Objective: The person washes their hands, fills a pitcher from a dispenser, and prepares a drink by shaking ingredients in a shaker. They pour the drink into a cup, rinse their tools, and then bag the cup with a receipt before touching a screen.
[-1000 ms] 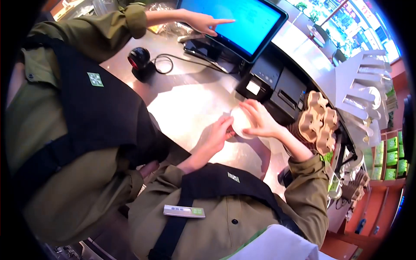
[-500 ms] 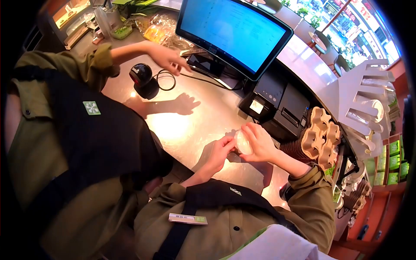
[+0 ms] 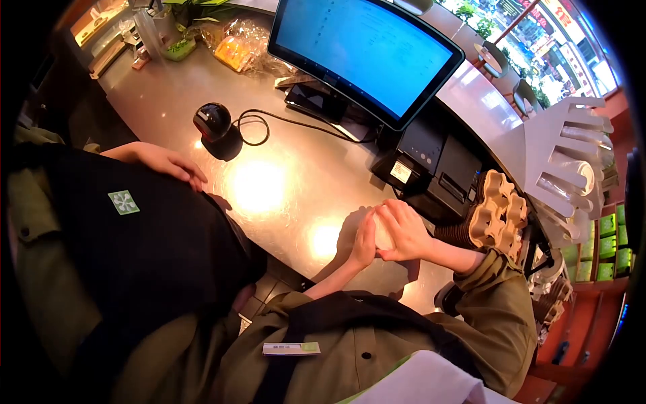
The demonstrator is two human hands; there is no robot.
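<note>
My right hand point(image 3: 407, 232) is closed around a small white rounded object point(image 3: 384, 231); its exact kind I cannot make out, as fingers cover much of it. My left hand point(image 3: 364, 240) presses against the object's left side with its fingers together. Both hands are held over the metal counter point(image 3: 289, 229), in front of the black printers point(image 3: 424, 158).
A co-worker's hand point(image 3: 165, 161) is at the left, beside the counter. A black scanner point(image 3: 214, 122) with a looped cable stands before the monitor point(image 3: 367, 54). Stacked cardboard cup carriers point(image 3: 496, 212) are to the right. Plastic-wrapped packets point(image 3: 239, 50) lie at the back.
The co-worker's hand has drawn back from near the monitor to the left side of the counter. My left hand has shifted from fingertip contact to lying against the white object's side.
</note>
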